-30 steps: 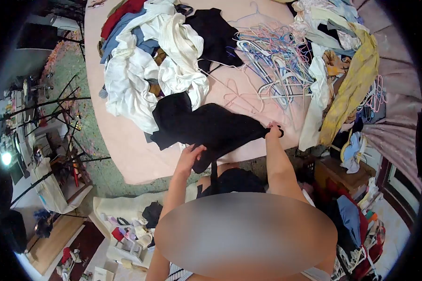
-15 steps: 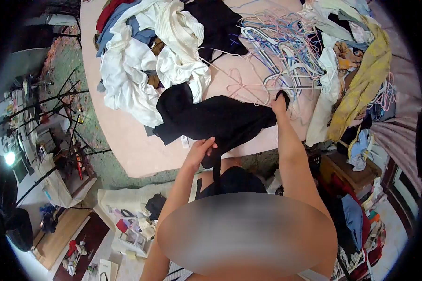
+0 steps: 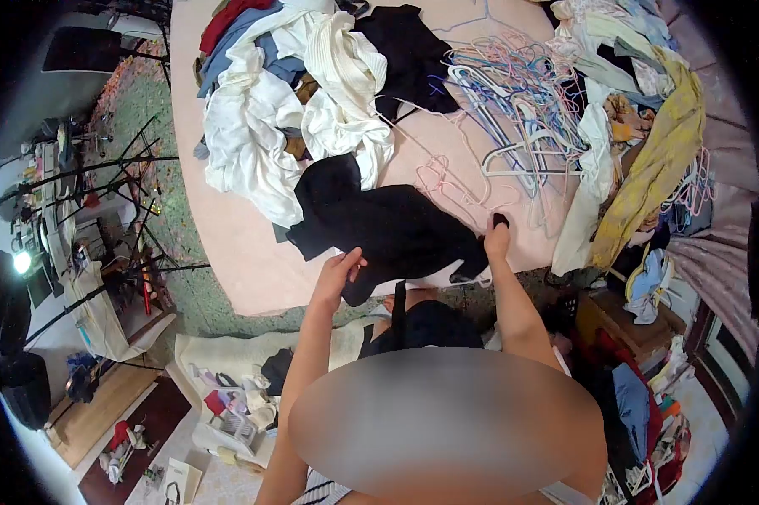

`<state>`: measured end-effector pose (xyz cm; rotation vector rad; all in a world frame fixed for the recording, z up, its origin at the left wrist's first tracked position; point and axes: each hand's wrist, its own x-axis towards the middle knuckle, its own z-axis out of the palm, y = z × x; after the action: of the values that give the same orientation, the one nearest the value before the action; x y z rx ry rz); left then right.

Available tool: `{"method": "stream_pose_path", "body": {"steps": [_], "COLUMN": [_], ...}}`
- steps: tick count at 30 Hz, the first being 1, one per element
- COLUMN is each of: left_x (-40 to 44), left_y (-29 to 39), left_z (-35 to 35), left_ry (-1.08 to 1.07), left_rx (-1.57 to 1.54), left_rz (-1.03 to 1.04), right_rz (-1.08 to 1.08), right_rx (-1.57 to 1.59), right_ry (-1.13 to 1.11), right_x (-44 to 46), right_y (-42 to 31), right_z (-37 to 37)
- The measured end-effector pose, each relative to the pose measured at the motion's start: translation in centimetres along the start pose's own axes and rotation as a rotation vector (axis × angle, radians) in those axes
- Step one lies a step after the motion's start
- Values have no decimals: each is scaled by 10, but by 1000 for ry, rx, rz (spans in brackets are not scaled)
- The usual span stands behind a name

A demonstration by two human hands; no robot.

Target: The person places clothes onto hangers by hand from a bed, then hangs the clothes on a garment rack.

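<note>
A black garment (image 3: 388,223) lies across the near part of the bed, partly bunched; I cannot tell its exact kind. My left hand (image 3: 340,271) is closed at its near left edge, thumb and fingers pinching the cloth. On the right, my right hand (image 3: 496,241) grips a dark end of the same garment, with a bit of black cloth showing past the fingers. Just beyond the right hand lie thin pink hangers (image 3: 447,179). White clothing (image 3: 257,135) touches the garment's far left side.
Tangled hangers (image 3: 522,118) spread over the bed (image 3: 228,269) beyond my hands. Another black garment (image 3: 404,55) lies at the back. A yellow cloth (image 3: 653,164) hangs with piled clothes at the right. Thin black stands (image 3: 135,160) rise at the left.
My right hand has come nearer and slightly left, drawing the garment's right end with it. My left hand has shifted slightly left. The whole view has also shifted a little.
</note>
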<state>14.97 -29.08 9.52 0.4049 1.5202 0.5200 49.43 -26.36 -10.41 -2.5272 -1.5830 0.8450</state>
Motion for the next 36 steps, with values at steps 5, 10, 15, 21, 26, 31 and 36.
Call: {"method": "stream_pose_path", "body": {"steps": [5, 10, 15, 21, 26, 31, 36], "left_x": [-24, -42, -53, -65, -86, -82, -86], "left_y": [-25, -49, -39, -23, -37, -62, -49], "left_z": [0, -9, -24, -50, -62, -67, -67], "left_ry": [10, 18, 59, 21, -13, 38, -1], "left_rx": [-5, -19, -100, -26, -55, -8, -16], "left_rz": [-74, -155, -110, -64, -97, -115, -125], "right_rz": [150, -115, -229, -157, -34, -241, -224], "right_rx": [93, 25, -98, -65, -29, -219, 19], "right_ry": [174, -24, -361, -343, -222, -112, 213], "right_x": [-14, -15, 12, -1, -32, -20, -44], "right_y": [-27, -46, -53, -60, -103, -94, -103], "right_z": [26, 55, 52, 64, 48, 80, 60]}}
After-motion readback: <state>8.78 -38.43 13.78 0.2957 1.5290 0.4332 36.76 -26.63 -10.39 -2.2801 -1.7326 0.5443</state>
